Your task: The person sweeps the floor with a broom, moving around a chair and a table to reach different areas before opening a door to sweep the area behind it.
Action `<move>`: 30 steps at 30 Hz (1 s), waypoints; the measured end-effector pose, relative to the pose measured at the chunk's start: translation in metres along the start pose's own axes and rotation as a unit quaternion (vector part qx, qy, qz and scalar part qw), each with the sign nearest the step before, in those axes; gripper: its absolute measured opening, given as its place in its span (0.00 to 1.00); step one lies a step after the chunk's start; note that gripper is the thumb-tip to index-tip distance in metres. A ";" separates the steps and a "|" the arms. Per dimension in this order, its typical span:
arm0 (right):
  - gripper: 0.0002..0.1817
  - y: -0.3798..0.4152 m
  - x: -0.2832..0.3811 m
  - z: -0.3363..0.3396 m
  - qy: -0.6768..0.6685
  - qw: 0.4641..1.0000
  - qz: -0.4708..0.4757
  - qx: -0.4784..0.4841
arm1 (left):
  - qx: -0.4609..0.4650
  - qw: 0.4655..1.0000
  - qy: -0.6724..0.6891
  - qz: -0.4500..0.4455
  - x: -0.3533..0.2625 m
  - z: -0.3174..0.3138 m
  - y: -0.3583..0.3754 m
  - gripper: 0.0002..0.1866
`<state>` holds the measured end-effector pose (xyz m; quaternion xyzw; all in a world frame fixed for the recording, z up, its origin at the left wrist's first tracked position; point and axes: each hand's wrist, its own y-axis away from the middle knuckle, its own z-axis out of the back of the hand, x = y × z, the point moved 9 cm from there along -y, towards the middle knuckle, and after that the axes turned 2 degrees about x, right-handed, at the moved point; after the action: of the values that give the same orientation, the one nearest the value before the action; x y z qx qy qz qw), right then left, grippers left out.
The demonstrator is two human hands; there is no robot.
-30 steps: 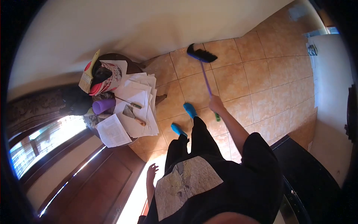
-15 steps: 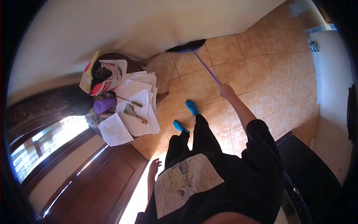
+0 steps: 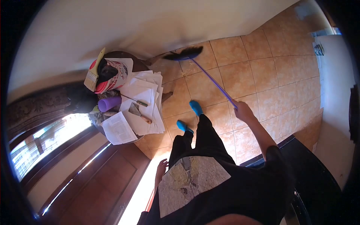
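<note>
One broom [image 3: 214, 82], long axis slanting forward-left from our right hand [image 3: 243, 111] (nearer, clasping its handle) toward the floor's far edge [image 3: 225, 39]; our left hand [image 3: 161, 167], seemingly released, hangs apart.

Surface [image 3: 139, 66] is off left, papers [image 3: 148, 125] on it, scraper [image 3: 134, 110] and screwdriver [image 3: 141, 103] on those. Tub [image 3: 120, 75] at the far end, cup [image 3: 110, 103] just nearer. Broom [image 3: 210, 77] is out front, head near the wall [image 3: 168, 22], right of the surface.

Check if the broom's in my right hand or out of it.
In it: the right hand is wrapped around the purple-handled broom, whose dark bristles are over by the wall.
</note>
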<state>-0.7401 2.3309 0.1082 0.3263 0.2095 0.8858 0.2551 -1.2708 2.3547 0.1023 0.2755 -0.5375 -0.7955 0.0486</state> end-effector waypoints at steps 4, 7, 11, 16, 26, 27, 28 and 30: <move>0.17 -0.097 0.021 -0.047 0.037 0.999 0.000 -0.024 | 0.004 0.988 0.135 0.072 0.018 -0.001 -0.015 0.17; 0.15 -0.116 0.010 -0.093 0.046 0.998 -0.030 0.010 | -0.018 0.982 0.166 0.086 0.019 0.015 -0.014 0.17; 0.16 -0.067 -0.016 -0.102 0.055 0.997 -0.039 0.044 | -0.053 0.973 0.205 0.086 0.027 0.024 -0.005 0.17; 0.23 0.019 -0.029 -0.047 -0.043 0.998 0.000 0.039 | 0.025 0.988 0.138 -0.064 0.061 0.000 -0.010 0.17; 0.10 0.014 -0.066 -0.048 -0.138 0.983 -0.119 0.037 | -0.007 0.996 0.084 0.004 0.061 0.003 -0.054 0.15; 0.11 -0.001 -0.077 -0.060 -0.144 0.983 -0.108 0.047 | -0.003 0.999 0.041 0.030 -0.005 -0.002 -0.048 0.16; 0.12 -0.014 -0.092 -0.077 -0.151 0.982 -0.098 0.056 | 0.004 0.998 -0.003 0.056 -0.076 -0.007 -0.042 0.17; 0.14 -0.044 -0.125 -0.107 -0.149 0.982 -0.099 0.062 | 0.024 0.997 -0.072 0.032 -0.071 -0.020 -0.067 0.18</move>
<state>-0.7174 2.2699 -0.0488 0.4473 0.2552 0.7830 0.3488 -1.1865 2.3921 0.0654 0.2012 -0.5674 -0.7980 0.0281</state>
